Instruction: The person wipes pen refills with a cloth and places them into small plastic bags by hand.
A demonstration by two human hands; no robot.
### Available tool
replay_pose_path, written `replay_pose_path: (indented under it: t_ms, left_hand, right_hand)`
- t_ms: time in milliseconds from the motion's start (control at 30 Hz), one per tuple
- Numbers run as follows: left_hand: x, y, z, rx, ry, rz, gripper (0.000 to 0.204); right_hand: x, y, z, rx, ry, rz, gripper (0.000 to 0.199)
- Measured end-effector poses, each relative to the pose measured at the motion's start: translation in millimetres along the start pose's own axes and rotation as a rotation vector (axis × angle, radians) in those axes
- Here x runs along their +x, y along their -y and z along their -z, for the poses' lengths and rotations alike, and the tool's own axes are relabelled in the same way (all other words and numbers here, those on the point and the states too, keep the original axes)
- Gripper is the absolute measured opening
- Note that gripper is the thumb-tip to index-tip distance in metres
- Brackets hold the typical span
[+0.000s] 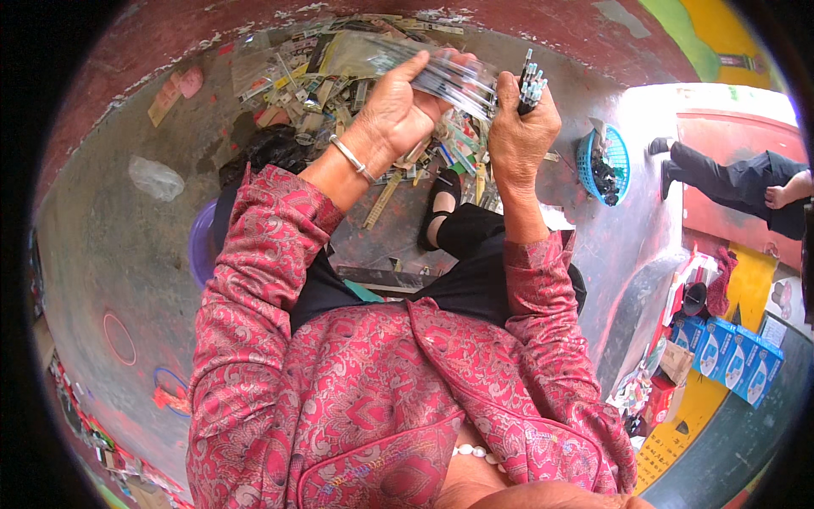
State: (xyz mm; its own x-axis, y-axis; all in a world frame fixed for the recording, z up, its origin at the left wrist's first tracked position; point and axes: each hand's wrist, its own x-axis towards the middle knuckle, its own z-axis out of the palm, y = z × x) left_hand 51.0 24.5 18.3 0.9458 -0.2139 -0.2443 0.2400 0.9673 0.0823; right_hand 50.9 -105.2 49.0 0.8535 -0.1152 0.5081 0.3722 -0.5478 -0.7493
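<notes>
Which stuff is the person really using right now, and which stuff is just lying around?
In use:
left hand
clear packet
right hand
bundle of pens
heap of packets on the floor

Lying about:
blue basket
crumpled plastic bag
blue boxes
purple basin

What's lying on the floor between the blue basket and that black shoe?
In the head view, a scatter of flat packets and strips lies by the black shoe; toward the blue basket the grey floor is mostly bare.
</notes>
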Motion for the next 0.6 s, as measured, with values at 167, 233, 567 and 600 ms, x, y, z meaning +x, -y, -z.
replay_pose_path:
  t_ms: [167, 233, 567, 600]
  left_hand:
    - [-13, 9, -5, 0.226, 0.142, 0.034, 0.032]
    - [-15, 11, -6, 0.285, 0.132, 0.042, 0.031]
    - [-3, -2, 8, 0.308, 0.127, 0.084, 0.037]
    - [-3, -3, 9, 0.322, 0.178, 0.113, 0.038]
  right_hand:
    - [6, 7, -3, -0.114, 0.050, 0.046, 0.020]
    - [9, 4, -4, -0.178, 0.082, 0.105, 0.020]
    - [26, 9, 44, 0.562, 0.885, -0.704, 0.019]
    - [24, 6, 42, 0.500, 0.889, -0.696, 0.019]
